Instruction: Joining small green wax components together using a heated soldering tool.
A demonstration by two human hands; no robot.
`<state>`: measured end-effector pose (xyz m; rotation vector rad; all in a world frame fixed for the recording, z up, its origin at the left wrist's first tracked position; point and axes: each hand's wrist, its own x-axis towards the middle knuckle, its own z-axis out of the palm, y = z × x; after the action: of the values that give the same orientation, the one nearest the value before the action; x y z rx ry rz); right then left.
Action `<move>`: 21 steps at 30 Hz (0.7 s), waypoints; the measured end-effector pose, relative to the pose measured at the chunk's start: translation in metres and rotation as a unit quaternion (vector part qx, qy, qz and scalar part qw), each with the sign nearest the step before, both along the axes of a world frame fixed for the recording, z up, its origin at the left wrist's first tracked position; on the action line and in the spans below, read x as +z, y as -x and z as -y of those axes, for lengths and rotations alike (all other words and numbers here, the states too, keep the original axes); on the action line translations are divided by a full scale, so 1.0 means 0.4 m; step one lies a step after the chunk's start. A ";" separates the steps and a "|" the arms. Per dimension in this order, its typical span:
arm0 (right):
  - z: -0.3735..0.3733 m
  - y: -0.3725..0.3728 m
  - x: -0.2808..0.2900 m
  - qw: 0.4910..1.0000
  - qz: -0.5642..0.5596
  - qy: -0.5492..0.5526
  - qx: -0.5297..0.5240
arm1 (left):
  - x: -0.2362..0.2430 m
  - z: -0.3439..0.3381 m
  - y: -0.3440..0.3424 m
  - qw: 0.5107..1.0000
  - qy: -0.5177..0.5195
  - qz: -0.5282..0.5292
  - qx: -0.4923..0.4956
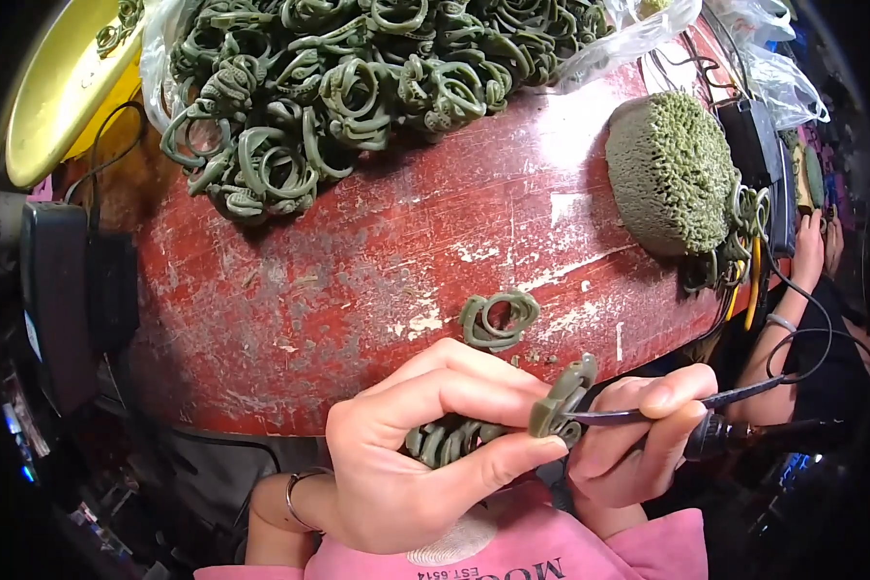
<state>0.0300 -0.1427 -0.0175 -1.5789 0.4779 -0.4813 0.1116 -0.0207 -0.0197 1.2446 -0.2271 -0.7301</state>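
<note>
My left hand (416,445) is closed around several green, wax-like rings (454,441). Its thumb and forefinger pinch one upright green ring (559,401). My right hand (638,435) grips a slim dark tool (720,398) between thumb and fingers, and the tool's narrow tip touches or nearly touches that ring. A thin black cord runs from the tool's back end. On the red table just beyond my hands lies another little group of green rings (500,321), close to some small crumbs.
A large heap of green rings (358,87) covers the far side of the worn red table (377,261), partly on clear plastic. At the right stands a porous green block (669,174). A yellow tray (68,97) and black box (58,300) are left. Another person's arm (793,290) shows right.
</note>
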 end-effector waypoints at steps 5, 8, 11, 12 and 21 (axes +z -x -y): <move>0.002 0.005 0.005 1.000 -0.007 -0.006 0.019 | -0.003 -0.004 -0.002 1.000 0.013 0.000 -0.001; 0.018 0.031 0.025 0.993 -0.031 -0.109 0.023 | -0.005 0.003 -0.004 0.999 0.028 -0.026 -0.016; 0.019 0.035 0.016 0.996 -0.049 -0.077 0.022 | -0.010 -0.004 -0.001 0.999 0.035 -0.032 -0.011; 0.017 0.034 0.007 0.996 -0.049 -0.077 0.022 | -0.008 -0.003 -0.001 0.999 0.039 -0.026 -0.010; 0.003 0.015 -0.022 0.991 0.068 -0.107 -0.050 | -0.002 -0.003 -0.003 1.000 -0.003 0.021 -0.001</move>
<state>0.0241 -0.1441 -0.0263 -1.3114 0.4899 -0.5905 0.1128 -0.0195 -0.0206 1.2676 -0.2608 -0.7069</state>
